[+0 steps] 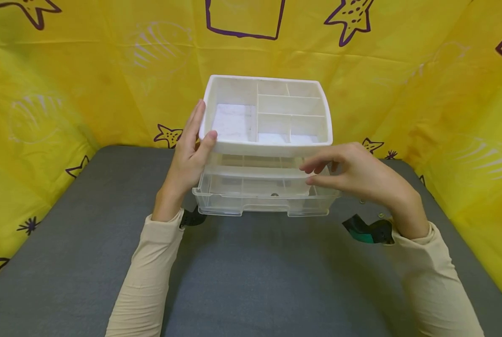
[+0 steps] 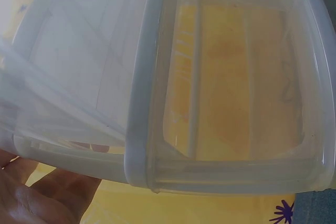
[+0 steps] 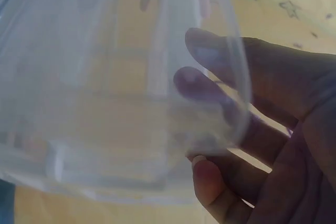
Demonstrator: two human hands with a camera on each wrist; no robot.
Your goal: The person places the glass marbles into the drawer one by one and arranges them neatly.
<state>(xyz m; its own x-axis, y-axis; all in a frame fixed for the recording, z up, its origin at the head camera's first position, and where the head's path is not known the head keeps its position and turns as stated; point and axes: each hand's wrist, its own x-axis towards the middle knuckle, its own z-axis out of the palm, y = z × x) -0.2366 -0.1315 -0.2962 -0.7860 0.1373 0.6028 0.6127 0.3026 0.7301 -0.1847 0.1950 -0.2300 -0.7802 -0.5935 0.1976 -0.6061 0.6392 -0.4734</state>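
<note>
A white plastic drawer organizer [image 1: 268,150], with divided compartments in its top, is in front of me. Below the top, a clear drawer [image 1: 221,203] sticks out toward me, with a small round piece [image 1: 275,194] in it. My left hand [image 1: 188,157] grips the organizer's left side, thumb at the front rim and fingers along the side. In the left wrist view its fingers [image 2: 63,192] lie under the frosted wall. My right hand [image 1: 352,171] is at the drawer's right end, thumb and fingers spread apart. In the right wrist view, fingertips [image 3: 191,82] show through the clear plastic.
Small ring-shaped pieces [image 1: 381,216] lie on the grey tabletop [image 1: 259,276] to the right, beyond the right wrist's dark strap [image 1: 366,229]. A yellow patterned cloth [image 1: 150,70] hangs behind and along both sides.
</note>
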